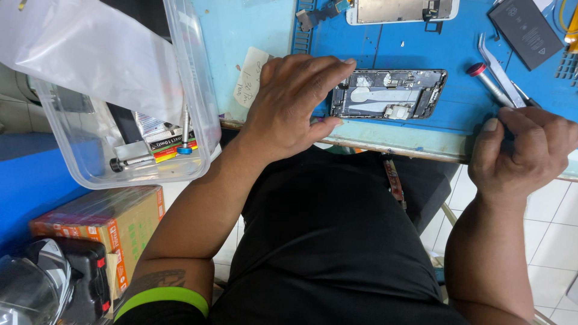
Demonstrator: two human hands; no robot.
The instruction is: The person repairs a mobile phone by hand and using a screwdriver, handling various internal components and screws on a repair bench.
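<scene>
While bracing at the bench edge, step: steadying the opened phone chassis (pixel 388 94) and reaching for a tool, judging by hand positions.
Chassis location: lying flat on the blue work mat (pixel 457 42), long side parallel to the table edge (pixel 409 144), internals facing up, between both hands.
Left hand (pixel 295 105): lying open and flat, palm down, fingers spreading toward the chassis; fingertips touching or just meeting its left end, thumb running along the near side. Not gripping anything.
Right hand (pixel 524 153): curling at the table edge, right of the chassis, fingers folding over the lower ends of the tweezers (pixel 497 66) and the red-capped screwdriver (pixel 489 81). Actually pinching one, or just resting on them: impossible to tell, fingers hiding the contact.
Tools: lying side by side, angling up-left across the mat, tips pointing away from the hand.
Nearby on mat: dark battery (pixel 525 31) lying top right, screen assembly (pixel 400 9) sitting above the chassis, well apart from both hands.
Left side: clear plastic tub (pixel 198 90) overhanging the bench, holding small tools and packets; paper note (pixel 251 75) peeking out beside the left wrist.
Next move calling for (judgement): securing one tool cleanly without dragging its neighbour, keeping the left hand pressing so the chassis is not sliding, bringing the tip in slowly over exposed parts.
</scene>
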